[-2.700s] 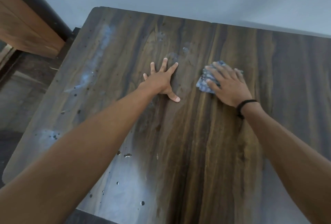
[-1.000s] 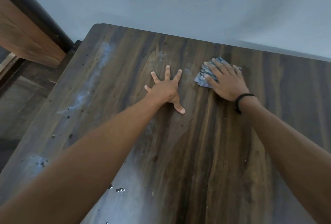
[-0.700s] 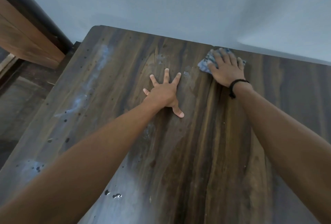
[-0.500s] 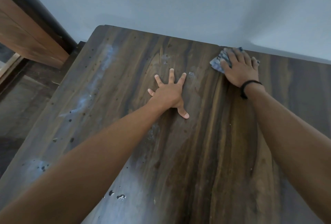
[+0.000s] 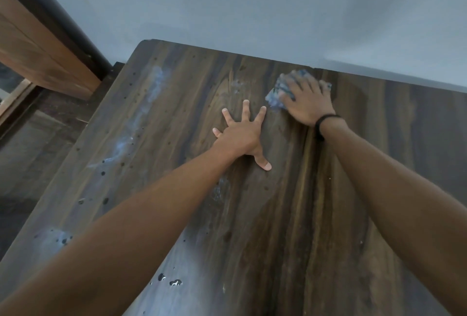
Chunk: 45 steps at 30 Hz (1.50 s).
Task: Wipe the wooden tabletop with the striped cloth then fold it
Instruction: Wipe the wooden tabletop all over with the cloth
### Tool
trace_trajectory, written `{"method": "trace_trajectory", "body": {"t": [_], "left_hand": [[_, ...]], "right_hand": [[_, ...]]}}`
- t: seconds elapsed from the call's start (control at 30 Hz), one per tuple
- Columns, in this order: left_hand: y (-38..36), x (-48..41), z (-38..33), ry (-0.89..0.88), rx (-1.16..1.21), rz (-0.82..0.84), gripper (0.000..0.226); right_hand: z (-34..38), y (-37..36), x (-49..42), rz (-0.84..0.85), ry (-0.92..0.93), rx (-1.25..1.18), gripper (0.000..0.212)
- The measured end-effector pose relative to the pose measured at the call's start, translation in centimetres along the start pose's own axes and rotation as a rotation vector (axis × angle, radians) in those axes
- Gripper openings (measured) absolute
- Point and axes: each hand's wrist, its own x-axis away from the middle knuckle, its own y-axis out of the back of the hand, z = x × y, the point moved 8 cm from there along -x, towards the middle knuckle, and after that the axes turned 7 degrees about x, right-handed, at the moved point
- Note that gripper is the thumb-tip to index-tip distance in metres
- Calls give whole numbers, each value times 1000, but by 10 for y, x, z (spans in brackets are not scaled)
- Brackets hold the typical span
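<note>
The dark wooden tabletop (image 5: 278, 214) fills most of the head view, with pale smears and dark specks along its left side. My left hand (image 5: 242, 136) lies flat on the wood near the middle, fingers spread. My right hand (image 5: 305, 99) presses flat on the bunched blue-and-white striped cloth (image 5: 276, 93) near the table's far edge. Most of the cloth is hidden under the palm and fingers; its left part and a far-right corner show. The right hand and cloth are blurred.
A pale grey wall (image 5: 252, 7) runs right behind the table's far edge. A brown wooden frame with a dark strip (image 5: 45, 45) stands at the far left, with dark floor (image 5: 30, 149) below it beside the table's left edge.
My right hand has slid the cloth back left along the far edge, after moving away toward the wall. My left hand stays planted in the same spot.
</note>
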Motion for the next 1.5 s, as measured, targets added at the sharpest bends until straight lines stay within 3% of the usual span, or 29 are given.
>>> {"method": "trace_trajectory", "body": {"t": [0.1,0.27,0.47,0.63,0.8,0.97,1.13,1.27,1.43,1.5], "left_hand": [[9,-4,5,-10,6,14,147],[46,-25,42,95,29,-49,148],[50,-37,52,95,62,-31,152],[51,-39,53,82,81,-34,153],[51,-36,51,61,75,-37,151],[52,-40,53,53,80,-43,153],[51,-41,54,49,71,-51,153],[52,-44,55,50,75,-53,153],[50,-44,56,40,64,-62,153],[51,-44,56,44,71,-64,153]], "right_hand": [[-9,-8,26,-19,43,14,56],[-22,0,-12,23,-164,-67,57],[1,-14,38,-27,73,10,55],[-22,-3,2,11,-148,-62,57],[11,-20,51,-32,60,25,56],[-10,-9,27,-26,-146,-39,56],[13,-25,66,-28,79,34,56],[-12,-17,49,-29,-130,-41,56],[21,-29,87,-34,106,33,56],[3,-26,85,-37,44,10,55]]}}
